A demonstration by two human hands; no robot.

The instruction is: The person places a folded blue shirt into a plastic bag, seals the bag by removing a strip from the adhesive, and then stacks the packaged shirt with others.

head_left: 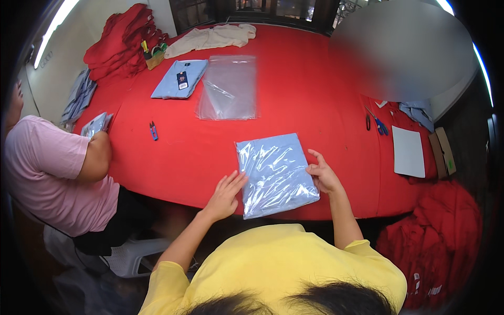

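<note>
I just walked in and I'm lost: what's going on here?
A person in a yellow shirt is handling a folded light-blue garment in a shiny clear plastic bag at the near side of a red-covered table. The left hand is open at its left edge; the right hand is at its right edge, its grip hard to judge. Farther off lie flat clear plastic bags and an unbagged folded light-blue garment.
</note>
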